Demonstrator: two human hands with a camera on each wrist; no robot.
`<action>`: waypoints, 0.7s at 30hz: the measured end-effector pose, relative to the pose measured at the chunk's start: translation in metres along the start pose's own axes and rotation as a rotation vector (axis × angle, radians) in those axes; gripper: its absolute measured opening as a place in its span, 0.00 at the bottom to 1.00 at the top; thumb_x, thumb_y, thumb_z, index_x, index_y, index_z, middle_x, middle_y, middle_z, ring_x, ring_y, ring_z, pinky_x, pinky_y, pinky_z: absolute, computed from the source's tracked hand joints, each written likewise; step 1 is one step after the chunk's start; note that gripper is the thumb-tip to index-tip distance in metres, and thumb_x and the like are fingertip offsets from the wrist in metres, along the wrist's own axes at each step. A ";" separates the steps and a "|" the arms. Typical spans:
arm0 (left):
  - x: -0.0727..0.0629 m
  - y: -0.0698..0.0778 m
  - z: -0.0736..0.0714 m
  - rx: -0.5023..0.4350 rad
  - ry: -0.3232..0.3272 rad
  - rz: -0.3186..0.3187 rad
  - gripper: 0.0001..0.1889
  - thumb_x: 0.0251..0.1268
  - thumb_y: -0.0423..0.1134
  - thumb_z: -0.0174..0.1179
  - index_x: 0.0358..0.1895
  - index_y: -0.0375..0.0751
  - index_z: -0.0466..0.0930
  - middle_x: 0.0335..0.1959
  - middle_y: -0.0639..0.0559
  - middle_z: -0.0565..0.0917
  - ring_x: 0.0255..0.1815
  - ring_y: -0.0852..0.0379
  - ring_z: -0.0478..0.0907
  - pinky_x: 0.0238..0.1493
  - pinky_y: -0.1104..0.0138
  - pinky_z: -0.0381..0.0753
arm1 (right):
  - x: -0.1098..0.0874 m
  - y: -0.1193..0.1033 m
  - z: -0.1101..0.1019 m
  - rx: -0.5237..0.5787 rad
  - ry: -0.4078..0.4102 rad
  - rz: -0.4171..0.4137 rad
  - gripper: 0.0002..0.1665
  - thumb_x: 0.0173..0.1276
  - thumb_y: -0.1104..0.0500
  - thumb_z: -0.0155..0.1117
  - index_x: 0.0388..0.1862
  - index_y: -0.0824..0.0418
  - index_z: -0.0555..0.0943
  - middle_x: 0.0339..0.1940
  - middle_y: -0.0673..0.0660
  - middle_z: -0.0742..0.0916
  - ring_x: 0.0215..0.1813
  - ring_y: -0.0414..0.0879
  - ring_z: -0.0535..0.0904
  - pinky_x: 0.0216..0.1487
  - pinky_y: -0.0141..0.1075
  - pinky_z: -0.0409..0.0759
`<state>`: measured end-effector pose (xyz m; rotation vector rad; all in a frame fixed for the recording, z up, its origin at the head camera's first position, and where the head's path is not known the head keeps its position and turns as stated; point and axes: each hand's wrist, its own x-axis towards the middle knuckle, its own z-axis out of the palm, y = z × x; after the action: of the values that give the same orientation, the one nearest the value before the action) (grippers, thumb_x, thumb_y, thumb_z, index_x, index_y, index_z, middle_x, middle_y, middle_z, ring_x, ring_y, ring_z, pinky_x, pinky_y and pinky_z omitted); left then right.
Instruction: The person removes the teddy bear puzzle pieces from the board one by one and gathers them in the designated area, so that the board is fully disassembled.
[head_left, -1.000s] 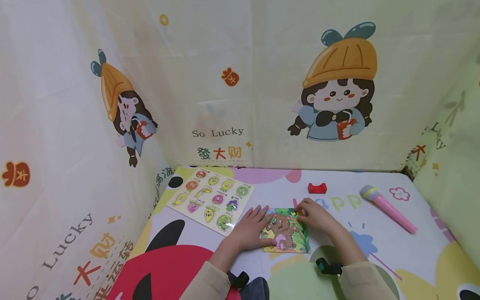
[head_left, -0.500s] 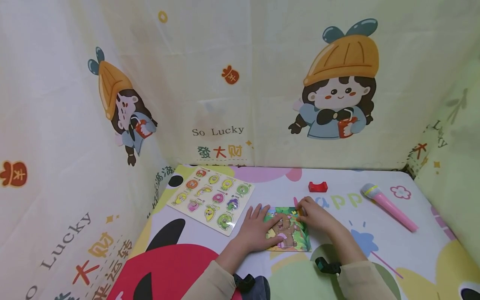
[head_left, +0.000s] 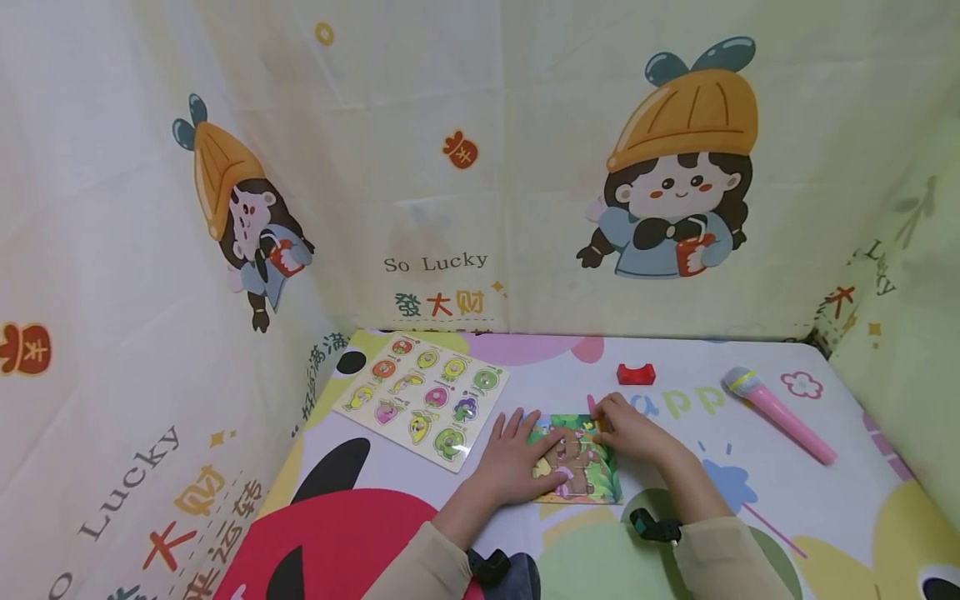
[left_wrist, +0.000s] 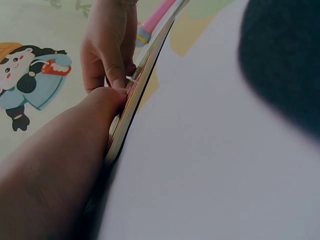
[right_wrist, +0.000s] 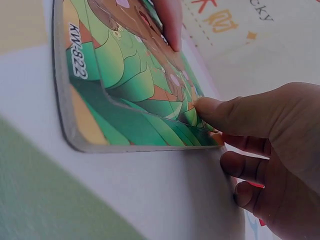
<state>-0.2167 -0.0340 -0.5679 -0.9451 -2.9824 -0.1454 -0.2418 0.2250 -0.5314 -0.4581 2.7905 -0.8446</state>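
Note:
A small bear jigsaw puzzle (head_left: 600, 483) lies flat on the table in the head view, marked KW-822 at one corner in the right wrist view. My left hand (head_left: 504, 460) rests across its left side with the fingers spread, hiding part of the bear. At the puzzle's far right corner, my right hand (head_left: 636, 432) pinches the edge. Close up in the right wrist view, its thumb (right_wrist: 220, 111) presses on the picture while the other fingers curl by the rim. One left finger (right_wrist: 171, 22) shows at the top there.
A board with fruit pictures (head_left: 411, 406) lies to the left of the puzzle. Beyond the right hand sits a small red block-like piece (head_left: 636, 375), and a pink toy microphone (head_left: 787, 423) lies farther right. Printed cloth walls (head_left: 540, 208) enclose the table.
My left hand has slid rightward over the puzzle, covering more of the bear. The right hand keeps its place at the far right corner.

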 end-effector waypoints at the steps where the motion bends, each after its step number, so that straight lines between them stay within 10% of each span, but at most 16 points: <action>1: 0.000 0.000 0.000 0.000 0.001 -0.001 0.38 0.62 0.80 0.30 0.76 0.78 0.50 0.80 0.52 0.53 0.82 0.43 0.46 0.79 0.41 0.45 | 0.000 0.000 0.000 -0.001 -0.001 0.001 0.16 0.65 0.58 0.70 0.47 0.60 0.75 0.48 0.57 0.74 0.47 0.49 0.72 0.55 0.47 0.80; 21: 0.002 0.011 0.000 -0.040 0.029 -0.051 0.35 0.64 0.76 0.39 0.74 0.76 0.58 0.79 0.48 0.56 0.81 0.40 0.47 0.77 0.37 0.44 | 0.003 0.003 -0.004 0.105 -0.019 -0.011 0.18 0.62 0.60 0.71 0.46 0.62 0.74 0.46 0.57 0.74 0.49 0.49 0.70 0.51 0.42 0.76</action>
<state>-0.2116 -0.0238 -0.5673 -0.8632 -2.9887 -0.2188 -0.2462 0.2278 -0.5302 -0.4614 2.7122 -0.9779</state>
